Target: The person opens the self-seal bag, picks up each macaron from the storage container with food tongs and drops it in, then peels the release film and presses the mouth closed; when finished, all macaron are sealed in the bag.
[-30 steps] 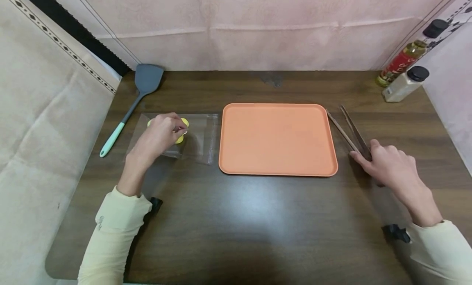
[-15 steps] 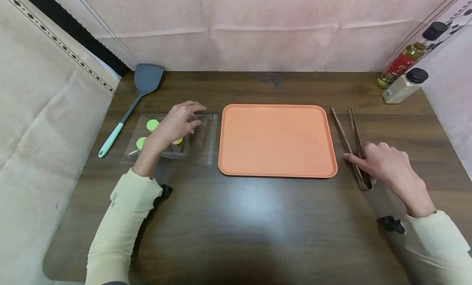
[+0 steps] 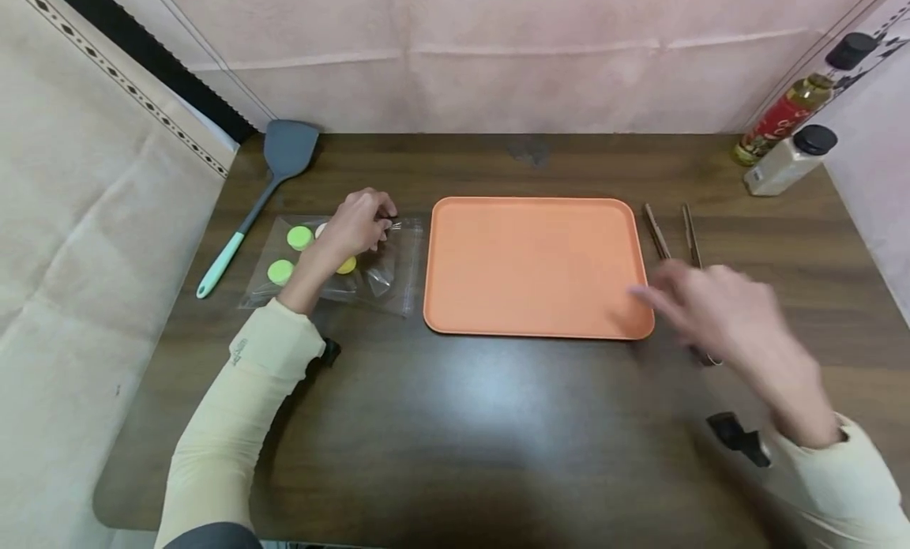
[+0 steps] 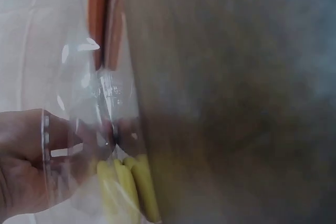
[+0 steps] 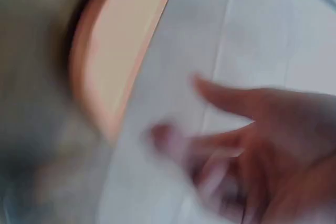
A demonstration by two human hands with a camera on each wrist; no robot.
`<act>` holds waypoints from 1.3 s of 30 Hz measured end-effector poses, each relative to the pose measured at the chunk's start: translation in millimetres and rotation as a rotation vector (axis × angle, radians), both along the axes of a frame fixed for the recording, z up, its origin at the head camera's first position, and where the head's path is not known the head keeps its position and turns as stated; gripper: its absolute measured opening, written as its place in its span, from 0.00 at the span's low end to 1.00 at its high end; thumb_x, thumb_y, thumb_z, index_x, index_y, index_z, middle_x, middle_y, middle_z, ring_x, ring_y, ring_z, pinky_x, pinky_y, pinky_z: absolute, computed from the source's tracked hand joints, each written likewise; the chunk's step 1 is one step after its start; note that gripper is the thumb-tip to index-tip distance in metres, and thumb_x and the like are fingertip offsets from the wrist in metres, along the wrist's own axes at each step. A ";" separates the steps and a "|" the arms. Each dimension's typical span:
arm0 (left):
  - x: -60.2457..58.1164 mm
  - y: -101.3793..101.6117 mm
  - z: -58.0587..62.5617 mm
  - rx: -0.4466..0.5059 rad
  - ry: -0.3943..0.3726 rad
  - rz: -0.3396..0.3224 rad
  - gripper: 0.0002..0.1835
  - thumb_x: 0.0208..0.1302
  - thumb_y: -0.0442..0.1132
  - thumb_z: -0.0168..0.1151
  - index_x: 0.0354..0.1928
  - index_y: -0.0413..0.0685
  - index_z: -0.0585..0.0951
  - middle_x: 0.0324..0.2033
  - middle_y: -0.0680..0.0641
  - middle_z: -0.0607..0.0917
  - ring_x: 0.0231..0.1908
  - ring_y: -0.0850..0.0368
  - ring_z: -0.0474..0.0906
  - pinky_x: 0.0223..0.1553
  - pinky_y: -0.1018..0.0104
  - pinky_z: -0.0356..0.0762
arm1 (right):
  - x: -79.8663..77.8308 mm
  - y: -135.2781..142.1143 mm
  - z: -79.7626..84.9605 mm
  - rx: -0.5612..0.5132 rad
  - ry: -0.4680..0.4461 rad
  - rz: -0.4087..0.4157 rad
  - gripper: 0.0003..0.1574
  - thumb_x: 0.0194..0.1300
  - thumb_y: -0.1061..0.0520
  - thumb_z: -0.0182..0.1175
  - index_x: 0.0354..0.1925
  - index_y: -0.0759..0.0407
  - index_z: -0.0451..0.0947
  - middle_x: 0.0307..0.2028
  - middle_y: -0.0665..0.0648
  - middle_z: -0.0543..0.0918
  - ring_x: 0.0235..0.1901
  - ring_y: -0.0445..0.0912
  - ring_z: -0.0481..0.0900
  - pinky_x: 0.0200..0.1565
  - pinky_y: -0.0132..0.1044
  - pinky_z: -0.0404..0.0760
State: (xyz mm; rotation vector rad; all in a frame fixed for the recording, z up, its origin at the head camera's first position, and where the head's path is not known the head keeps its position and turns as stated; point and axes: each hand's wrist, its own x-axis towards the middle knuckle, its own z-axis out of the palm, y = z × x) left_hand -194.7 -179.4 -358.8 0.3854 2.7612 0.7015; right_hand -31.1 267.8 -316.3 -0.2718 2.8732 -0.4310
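A clear plastic bag [image 3: 407, 276] lies left of the tray, with green discs [image 3: 280, 272] and a yellow disc [image 3: 347, 265] showing inside. Over its upper part my left hand [image 3: 359, 223] has curled fingers and pinches the plastic. The left wrist view shows the clear film in front of those fingers and yellow pieces [image 4: 118, 190] close below them. My right hand [image 3: 735, 316] is blurred, its thumb spread toward the tray's lower right corner. It holds nothing in the right wrist view [image 5: 252, 150]. Partly hidden beneath it, metal tongs [image 3: 656, 231] lie on the table.
An orange tray [image 3: 533, 265] sits mid-table between the hands. At the back left lies a spatula [image 3: 287, 150] with a mint handle. An oil bottle [image 3: 785, 118] and a black-capped jar [image 3: 785, 166] stand at the back right. Cloth hangs [image 3: 526, 59] behind the table.
The right hand has set down and let go of the tongs, then moved toward the tray. My left hand has shifted right and up across the bag, uncovering green discs; its fingers have closed on the plastic.
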 end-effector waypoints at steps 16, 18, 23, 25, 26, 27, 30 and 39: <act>-29.7 -10.9 -40.2 -0.075 -0.030 -0.028 0.05 0.75 0.27 0.55 0.41 0.39 0.81 0.37 0.39 0.82 0.30 0.48 0.79 0.34 0.56 0.78 | 19.4 -240.0 -81.6 -1.404 -1.173 0.011 0.33 0.91 0.49 0.47 0.79 0.68 0.61 0.69 0.70 0.82 0.44 0.47 0.91 0.50 0.38 0.87; -36.0 -12.2 -48.5 -0.091 -0.035 -0.040 0.06 0.73 0.27 0.53 0.41 0.41 0.80 0.39 0.40 0.81 0.29 0.50 0.80 0.37 0.56 0.79 | 12.1 -263.8 -82.8 -1.505 -1.208 -0.118 0.35 0.92 0.45 0.44 0.79 0.70 0.60 0.73 0.72 0.78 0.46 0.46 0.90 0.50 0.36 0.86; -17.4 1.3 -18.8 -0.098 -0.078 -0.048 0.09 0.72 0.24 0.47 0.43 0.37 0.78 0.45 0.37 0.78 0.27 0.50 0.81 0.42 0.53 0.80 | -9.1 -305.3 -82.7 -1.685 -1.165 -0.317 0.43 0.92 0.39 0.38 0.79 0.74 0.61 0.77 0.78 0.70 0.43 0.44 0.86 0.47 0.31 0.83; -7.9 7.1 -5.1 -0.103 -0.092 -0.050 0.08 0.74 0.24 0.47 0.45 0.35 0.77 0.47 0.35 0.77 0.27 0.50 0.81 0.41 0.52 0.81 | -15.5 -314.2 -82.5 -1.718 -1.144 -0.381 0.44 0.92 0.38 0.36 0.79 0.74 0.63 0.77 0.78 0.70 0.41 0.44 0.84 0.45 0.31 0.82; -5.5 8.6 -2.0 -0.110 -0.096 -0.048 0.07 0.76 0.25 0.48 0.46 0.35 0.77 0.48 0.35 0.77 0.28 0.50 0.81 0.40 0.53 0.81 | -18.0 -317.3 -82.5 -1.724 -1.137 -0.408 0.43 0.93 0.39 0.35 0.79 0.74 0.63 0.76 0.78 0.70 0.39 0.44 0.83 0.43 0.31 0.82; -3.8 9.5 -0.1 -0.117 -0.098 -0.045 0.07 0.78 0.26 0.48 0.47 0.34 0.77 0.49 0.34 0.77 0.29 0.50 0.82 0.41 0.53 0.82 | -20.0 -319.9 -82.4 -1.724 -1.134 -0.431 0.42 0.93 0.40 0.34 0.78 0.74 0.64 0.76 0.78 0.71 0.38 0.44 0.83 0.42 0.31 0.82; -7.7 7.6 -6.1 -0.123 -0.092 -0.038 0.06 0.80 0.29 0.50 0.47 0.33 0.77 0.51 0.33 0.78 0.33 0.44 0.85 0.44 0.50 0.84 | -24.1 -325.0 -81.5 -1.726 -1.143 -0.487 0.38 0.94 0.45 0.31 0.78 0.72 0.65 0.75 0.78 0.72 0.36 0.45 0.81 0.40 0.32 0.80; -7.8 5.3 -7.4 -0.048 -0.086 0.021 0.05 0.82 0.30 0.48 0.47 0.35 0.73 0.43 0.36 0.79 0.36 0.39 0.89 0.45 0.52 0.85 | -20.0 -318.6 -83.4 -1.618 -1.040 -0.348 0.31 0.92 0.55 0.34 0.73 0.74 0.71 0.43 0.63 0.85 0.30 0.45 0.76 0.33 0.32 0.74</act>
